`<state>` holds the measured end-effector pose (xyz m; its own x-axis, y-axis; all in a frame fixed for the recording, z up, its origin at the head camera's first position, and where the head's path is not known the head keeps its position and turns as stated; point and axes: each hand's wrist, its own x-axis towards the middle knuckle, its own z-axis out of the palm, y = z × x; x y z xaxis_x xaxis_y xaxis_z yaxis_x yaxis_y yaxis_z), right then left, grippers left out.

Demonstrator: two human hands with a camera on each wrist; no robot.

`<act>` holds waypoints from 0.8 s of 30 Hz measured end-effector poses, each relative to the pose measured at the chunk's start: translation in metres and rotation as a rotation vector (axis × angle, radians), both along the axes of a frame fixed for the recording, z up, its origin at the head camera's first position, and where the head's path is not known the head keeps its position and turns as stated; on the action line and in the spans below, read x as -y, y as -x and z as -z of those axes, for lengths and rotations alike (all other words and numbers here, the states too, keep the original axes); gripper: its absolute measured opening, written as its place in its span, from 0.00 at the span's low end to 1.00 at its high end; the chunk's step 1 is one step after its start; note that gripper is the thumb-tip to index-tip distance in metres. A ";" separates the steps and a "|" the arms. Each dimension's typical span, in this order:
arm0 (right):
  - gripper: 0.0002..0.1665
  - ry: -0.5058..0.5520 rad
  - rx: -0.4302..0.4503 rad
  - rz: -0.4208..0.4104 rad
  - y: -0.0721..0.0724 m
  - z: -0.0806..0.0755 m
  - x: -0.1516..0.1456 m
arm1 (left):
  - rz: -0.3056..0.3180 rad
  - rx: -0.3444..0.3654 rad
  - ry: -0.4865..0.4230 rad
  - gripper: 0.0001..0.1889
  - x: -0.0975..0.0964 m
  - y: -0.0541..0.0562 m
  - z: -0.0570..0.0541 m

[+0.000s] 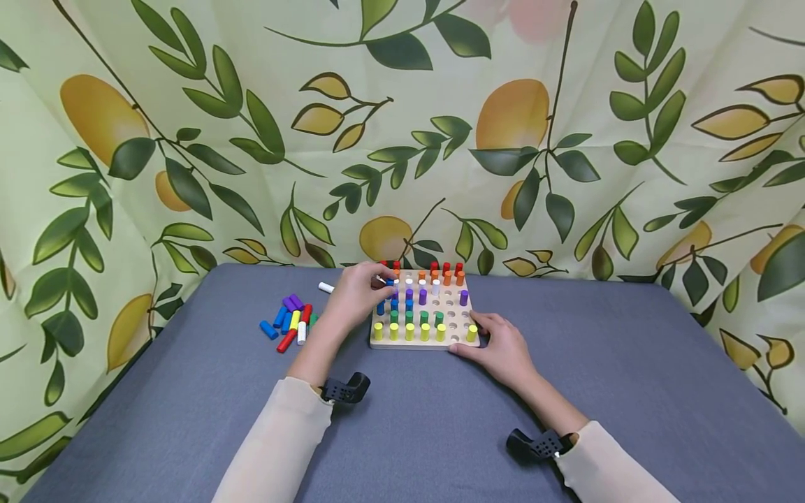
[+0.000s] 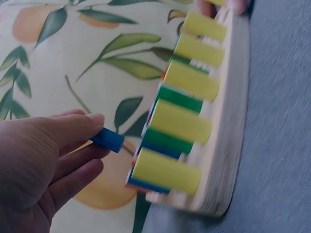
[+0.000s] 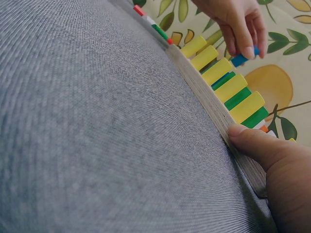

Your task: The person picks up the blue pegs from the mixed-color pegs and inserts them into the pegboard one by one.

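My left hand (image 1: 357,299) pinches a blue peg (image 2: 109,140) between thumb and fingers, above the left part of a wooden pegboard (image 1: 415,345). The peg is tilted and apart from the board in the left wrist view. My right hand (image 1: 503,351) grips the board's front right corner, its thumb against the front edge in the right wrist view. Coloured pegs stand in rows: yellow pegs (image 1: 409,332) at the front, then green pegs (image 1: 410,318), blue, purple, white, orange and red ones behind. Several holes are bare, mostly toward the right. The left hand hides part of the board's back left.
Left of the board lies a loose pile of pegs, among them a red peg (image 1: 286,341), a blue peg (image 1: 269,330) and a purple peg (image 1: 296,302). A white peg (image 1: 325,287) lies apart, near the left hand. A patterned curtain (image 1: 415,175) hangs behind the grey table (image 1: 415,433).
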<state>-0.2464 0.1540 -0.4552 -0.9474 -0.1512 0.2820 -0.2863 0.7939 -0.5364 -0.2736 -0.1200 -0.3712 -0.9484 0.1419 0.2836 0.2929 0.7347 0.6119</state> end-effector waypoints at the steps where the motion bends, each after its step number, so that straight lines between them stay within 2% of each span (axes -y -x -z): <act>1: 0.50 -0.001 0.000 0.002 0.000 0.000 0.000 | 0.006 -0.009 0.003 0.12 -0.003 0.000 0.000; 9: 0.50 -0.003 0.011 -0.003 0.000 0.002 0.000 | 0.043 -0.048 0.021 0.11 -0.024 -0.001 0.005; 17: 0.50 0.009 0.006 -0.011 -0.001 0.000 -0.001 | 0.088 -0.069 0.002 0.09 -0.040 0.003 0.012; 24: 0.50 0.003 0.000 -0.007 0.001 -0.001 -0.001 | 0.085 -0.070 0.003 0.10 -0.046 0.007 0.019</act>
<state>-0.2475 0.1551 -0.4544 -0.9463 -0.1572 0.2824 -0.2921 0.7899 -0.5391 -0.2803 -0.0737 -0.3901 -0.9107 0.2221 0.3484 0.3964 0.7075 0.5851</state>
